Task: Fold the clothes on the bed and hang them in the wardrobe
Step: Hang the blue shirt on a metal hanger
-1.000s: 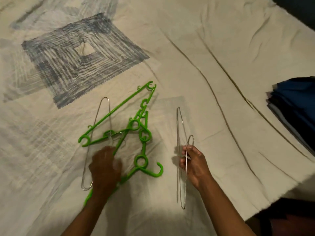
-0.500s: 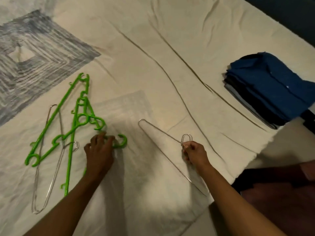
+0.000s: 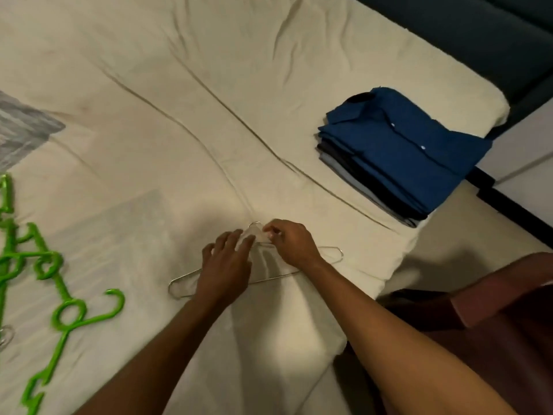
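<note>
A thin metal wire hanger [image 3: 330,253] lies flat on the cream bed sheet [image 3: 185,121] near the bed's front edge, its hook pointing away from me. My right hand [image 3: 291,242] pinches the hanger at its hook. My left hand [image 3: 226,265] rests on the hanger's left half, fingers spread over the wire. A stack of folded clothes [image 3: 401,154] with a blue button shirt on top sits on the bed to the right, apart from both hands.
Several green plastic hangers [image 3: 45,265] lie tangled at the left edge, with a bit of another wire hanger [image 3: 6,336] among them. The bed's right edge drops to a pale floor [image 3: 466,244]. A dark wall or headboard [image 3: 478,34] runs along the top right.
My view has swung right. My left hand left the green hangers and came onto the wire hanger. My right hand has turned the wire hanger so it lies crosswise in front of me.
</note>
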`<move>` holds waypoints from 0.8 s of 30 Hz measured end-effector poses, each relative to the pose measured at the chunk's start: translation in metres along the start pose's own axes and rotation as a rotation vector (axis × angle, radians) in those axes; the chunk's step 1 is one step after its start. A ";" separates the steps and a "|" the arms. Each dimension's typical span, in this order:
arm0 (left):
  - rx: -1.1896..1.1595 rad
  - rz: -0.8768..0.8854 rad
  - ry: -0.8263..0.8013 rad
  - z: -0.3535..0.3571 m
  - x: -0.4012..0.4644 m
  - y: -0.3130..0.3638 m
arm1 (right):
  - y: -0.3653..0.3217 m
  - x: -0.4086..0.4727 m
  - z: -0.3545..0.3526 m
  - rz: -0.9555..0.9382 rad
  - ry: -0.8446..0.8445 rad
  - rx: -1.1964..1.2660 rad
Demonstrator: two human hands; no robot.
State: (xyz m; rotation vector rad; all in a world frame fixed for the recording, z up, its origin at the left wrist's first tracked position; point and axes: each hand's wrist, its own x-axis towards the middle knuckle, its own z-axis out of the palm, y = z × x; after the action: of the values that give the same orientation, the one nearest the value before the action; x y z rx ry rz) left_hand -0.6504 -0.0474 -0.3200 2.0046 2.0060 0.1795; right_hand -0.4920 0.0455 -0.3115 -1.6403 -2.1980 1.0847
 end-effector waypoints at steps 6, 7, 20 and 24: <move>-0.057 -0.020 0.083 -0.003 0.071 0.056 | 0.043 0.018 -0.076 -0.047 0.333 0.064; -0.079 -0.001 0.079 -0.004 0.085 0.070 | 0.053 0.019 -0.095 -0.030 0.437 0.087; -1.014 -0.348 -0.161 -0.005 0.190 0.253 | 0.171 0.011 -0.243 0.805 0.890 0.599; -1.420 -0.658 -0.269 -0.009 0.217 0.287 | 0.193 0.019 -0.255 0.874 0.784 0.876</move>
State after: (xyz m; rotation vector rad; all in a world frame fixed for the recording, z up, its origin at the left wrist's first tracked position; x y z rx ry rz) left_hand -0.3756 0.1745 -0.2528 0.4425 1.4470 0.8184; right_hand -0.2147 0.1971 -0.2598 -2.0133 -0.3769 1.0285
